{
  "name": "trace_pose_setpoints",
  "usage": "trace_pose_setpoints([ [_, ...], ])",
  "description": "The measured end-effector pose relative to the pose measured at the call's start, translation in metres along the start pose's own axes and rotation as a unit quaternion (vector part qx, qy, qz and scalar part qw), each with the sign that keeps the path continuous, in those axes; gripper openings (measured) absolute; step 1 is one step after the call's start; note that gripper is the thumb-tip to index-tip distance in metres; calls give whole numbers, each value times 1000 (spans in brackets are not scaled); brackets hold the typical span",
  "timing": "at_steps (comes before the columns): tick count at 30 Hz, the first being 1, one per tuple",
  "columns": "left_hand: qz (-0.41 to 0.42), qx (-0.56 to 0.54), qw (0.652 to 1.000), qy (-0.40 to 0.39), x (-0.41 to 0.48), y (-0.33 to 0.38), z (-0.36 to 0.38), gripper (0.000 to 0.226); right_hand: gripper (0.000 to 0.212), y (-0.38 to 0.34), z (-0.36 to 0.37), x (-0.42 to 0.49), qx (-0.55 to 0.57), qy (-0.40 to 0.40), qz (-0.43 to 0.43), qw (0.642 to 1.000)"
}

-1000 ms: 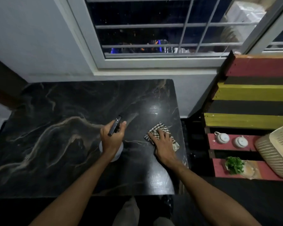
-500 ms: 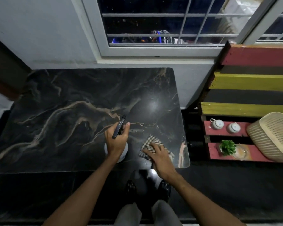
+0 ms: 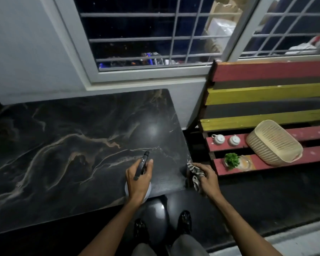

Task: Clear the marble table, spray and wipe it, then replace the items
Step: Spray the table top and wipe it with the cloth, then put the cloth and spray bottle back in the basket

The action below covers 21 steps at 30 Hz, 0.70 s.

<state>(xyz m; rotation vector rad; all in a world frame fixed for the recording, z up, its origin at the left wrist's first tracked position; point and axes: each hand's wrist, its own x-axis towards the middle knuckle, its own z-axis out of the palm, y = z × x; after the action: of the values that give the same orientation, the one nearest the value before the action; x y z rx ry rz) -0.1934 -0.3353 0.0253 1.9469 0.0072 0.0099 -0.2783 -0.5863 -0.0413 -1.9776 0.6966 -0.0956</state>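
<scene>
The left hand (image 3: 139,179) reaches forward over the near right part of the black marble counter (image 3: 67,145), wrist straight, fingers wrapped around the neck of a spray bottle (image 3: 142,166). The thumb lies along the right side of the dark trigger head, whose nozzle points away from the person and slightly right across the stone. The bottle's pale round body shows below the palm, at the counter's near edge; whether it rests on the stone or is lifted cannot be told.

The right hand (image 3: 208,179) sits at the counter's near right corner, just off its side edge, knuckles up and fingers curled shut around a bunched checkered cloth (image 3: 195,172). Part of the cloth sticks out above the fingers towards the corner, and a tail hangs below the palm. Both forearms come in from the bottom of the view, spreading apart toward the hands.

The counter's top carries pale veins and a bright reflection near its right side; apart from the bottle, nothing shows on it. To the right stands a slatted rack (image 3: 266,93) in red, yellow and dark bands. On its lower red slats sit two small white teapots (image 3: 218,139), a cream woven basket (image 3: 273,143) tipped on its side, and a small green plant (image 3: 231,159) in a clear dish. Two black shoes (image 3: 185,221) stand on the dark floor below.
</scene>
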Motion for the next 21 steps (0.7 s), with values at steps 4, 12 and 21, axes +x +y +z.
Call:
trace_pose_setpoints([
  [4,14,-16,999,-42,-11,21,42,47,37,16,-45,7,64,5,36,997],
  [12,46,-48,989,-134,-19,83,190,43,43,67,-176,49,124,87,64,986],
  [21,63,-31,959,-276,-9,160,486,19,41,169,-372,187,124,175,89,973],
])
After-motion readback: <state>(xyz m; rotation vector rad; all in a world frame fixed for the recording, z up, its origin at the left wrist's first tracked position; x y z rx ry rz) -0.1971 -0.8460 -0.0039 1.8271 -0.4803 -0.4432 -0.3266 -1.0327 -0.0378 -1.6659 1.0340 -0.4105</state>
